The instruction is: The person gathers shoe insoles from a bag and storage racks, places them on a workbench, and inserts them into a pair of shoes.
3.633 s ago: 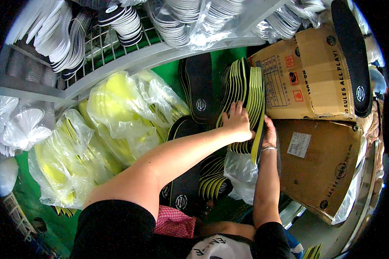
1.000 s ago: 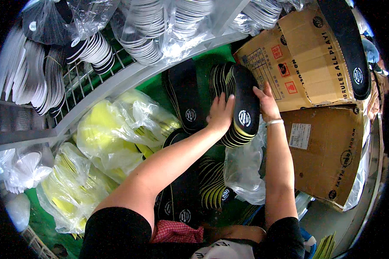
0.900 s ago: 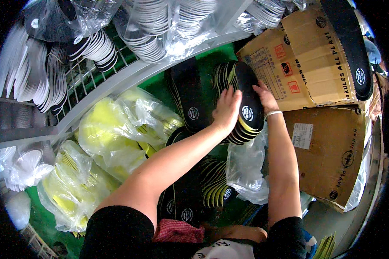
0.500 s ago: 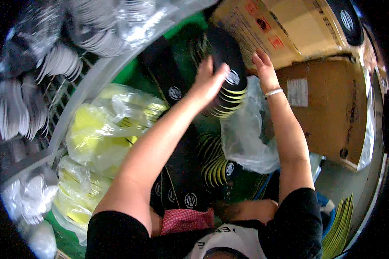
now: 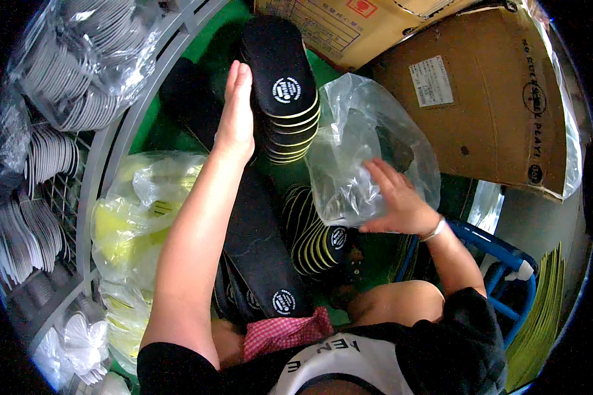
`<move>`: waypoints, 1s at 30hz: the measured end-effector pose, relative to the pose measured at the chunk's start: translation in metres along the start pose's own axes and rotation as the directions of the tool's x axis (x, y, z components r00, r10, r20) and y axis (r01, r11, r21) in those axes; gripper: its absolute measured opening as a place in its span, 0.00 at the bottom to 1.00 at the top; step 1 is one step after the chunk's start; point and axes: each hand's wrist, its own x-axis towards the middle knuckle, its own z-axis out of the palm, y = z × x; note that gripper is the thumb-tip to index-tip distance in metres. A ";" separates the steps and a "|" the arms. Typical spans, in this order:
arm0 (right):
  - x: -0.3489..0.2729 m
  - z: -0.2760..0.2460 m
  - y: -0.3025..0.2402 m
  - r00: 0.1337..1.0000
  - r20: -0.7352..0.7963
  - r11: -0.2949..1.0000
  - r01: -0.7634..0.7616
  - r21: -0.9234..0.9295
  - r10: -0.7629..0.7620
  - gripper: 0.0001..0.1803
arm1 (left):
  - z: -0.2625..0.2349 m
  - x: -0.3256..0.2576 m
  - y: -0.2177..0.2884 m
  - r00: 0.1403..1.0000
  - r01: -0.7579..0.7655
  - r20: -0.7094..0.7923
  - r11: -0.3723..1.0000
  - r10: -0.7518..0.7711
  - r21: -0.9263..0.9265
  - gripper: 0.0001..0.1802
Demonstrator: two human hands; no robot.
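A stack of black insoles (image 5: 284, 69) with yellow-green undersides and white round prints stands at the upper middle. My left hand (image 5: 236, 115) is flat along its left side, fingers straight and together; nothing shows in its grasp. To the right lies a crumpled clear plastic bag (image 5: 349, 158). Over its lower right edge is my right hand (image 5: 402, 204), fingers spread, holding nothing visible; whether the fingertips touch the plastic I cannot tell. Below the bag, a second row of insoles (image 5: 313, 240) leans fanned out. More black insoles (image 5: 260, 230) lie in a long overlapping line toward my lap.
Bagged yellow-green insoles (image 5: 145, 224) lie at the left, beside a grey wire rack (image 5: 89, 217) with bagged grey insoles (image 5: 85, 72). Cardboard boxes (image 5: 487, 125) stand at the right. A blue metal frame (image 5: 501, 263) and yellow-green sheets (image 5: 540, 316) are at the lower right.
My right hand has dropped from beside the tall insole stack to the plastic bag. My left hand has come off the top of the stack to its left side. The view has shifted.
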 end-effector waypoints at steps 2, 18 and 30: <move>-0.008 0.026 0.043 0.991 -0.106 0.957 -0.109 -0.270 0.083 0.29 | 0.017 -0.005 0.006 0.996 -0.017 -0.089 0.993 0.028 0.120 0.37; -0.113 -0.118 -0.071 0.800 -0.377 -0.515 0.592 0.620 0.466 0.31 | 0.122 -0.119 0.136 0.996 0.074 0.014 0.893 -0.089 0.443 0.40; -0.320 -0.148 -0.281 0.749 0.035 -0.244 0.171 0.955 0.662 0.16 | 0.182 -0.298 0.330 0.541 0.718 -0.039 0.438 -0.840 0.540 0.26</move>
